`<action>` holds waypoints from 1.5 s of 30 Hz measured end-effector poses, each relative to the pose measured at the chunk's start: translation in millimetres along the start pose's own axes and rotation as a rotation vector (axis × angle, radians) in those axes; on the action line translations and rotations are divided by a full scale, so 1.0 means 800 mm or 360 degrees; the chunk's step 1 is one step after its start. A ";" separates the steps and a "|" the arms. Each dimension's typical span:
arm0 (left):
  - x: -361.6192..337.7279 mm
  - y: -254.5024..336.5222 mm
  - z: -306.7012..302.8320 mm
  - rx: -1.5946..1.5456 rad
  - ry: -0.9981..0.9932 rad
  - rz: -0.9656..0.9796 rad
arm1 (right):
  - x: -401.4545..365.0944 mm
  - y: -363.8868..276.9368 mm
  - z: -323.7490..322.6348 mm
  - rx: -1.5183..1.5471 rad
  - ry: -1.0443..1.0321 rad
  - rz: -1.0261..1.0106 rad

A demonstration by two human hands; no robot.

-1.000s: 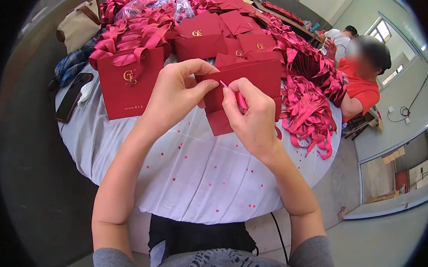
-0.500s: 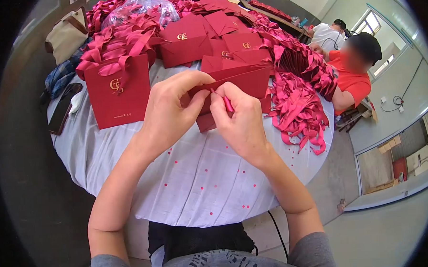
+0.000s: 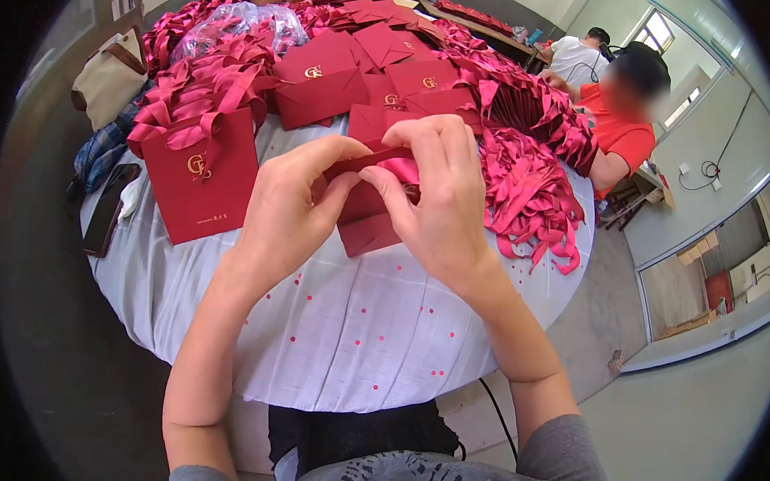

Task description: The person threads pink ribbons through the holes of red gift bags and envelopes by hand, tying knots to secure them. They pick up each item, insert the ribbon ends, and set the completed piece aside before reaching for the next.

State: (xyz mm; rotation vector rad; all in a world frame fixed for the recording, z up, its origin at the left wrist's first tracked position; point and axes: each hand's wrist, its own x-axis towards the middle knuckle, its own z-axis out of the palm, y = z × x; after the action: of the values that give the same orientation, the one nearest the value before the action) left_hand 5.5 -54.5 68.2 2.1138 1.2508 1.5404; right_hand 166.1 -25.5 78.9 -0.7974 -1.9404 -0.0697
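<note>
- White-clothed worktop (image 3: 363, 327), loose ribbons (image 3: 529, 191) heaped far right.
- Left hand (image 3: 293, 210) fingers pinching folded red gift bag (image 3: 369, 228) at rim.
- Right hand (image 3: 439, 208), threading pink ribbon end (image 3: 405, 172) before, now fingers pinched over rim.

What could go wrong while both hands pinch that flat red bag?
The left hand and right hand squeeze the flat red bag at its top edge; the paper may crease or tear.
The pink ribbon under the right hand looks barely held and could slip out.
The ribbon pile lies at the table edge; strands might fall.
</note>
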 end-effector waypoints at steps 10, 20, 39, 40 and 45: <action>-0.006 0.005 0.004 0.0156 -0.0069 0.0140 | 0.054 0.029 -0.028 0.0284 -0.0967 -0.0080; -0.008 0.006 0.007 0.0178 -0.0053 0.0215 | 0.126 0.020 -0.040 0.0204 -0.2053 0.0629; -0.011 0.024 0.011 0.0124 -0.0112 0.0153 | 0.088 0.035 -0.027 0.0969 -0.1167 0.0778; -0.011 0.025 0.012 0.0167 -0.0111 0.0160 | 0.093 0.034 -0.026 0.0932 -0.1159 0.0746; -0.010 0.022 0.017 0.0131 -0.0028 0.0201 | 0.115 0.022 -0.009 0.1017 -0.0998 0.0562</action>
State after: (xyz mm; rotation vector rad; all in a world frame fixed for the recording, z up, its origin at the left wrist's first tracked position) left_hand 25.4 -67.4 68.0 2.2932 1.2161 1.5416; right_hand 155.1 31.8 153.0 -0.7508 -2.1537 1.0711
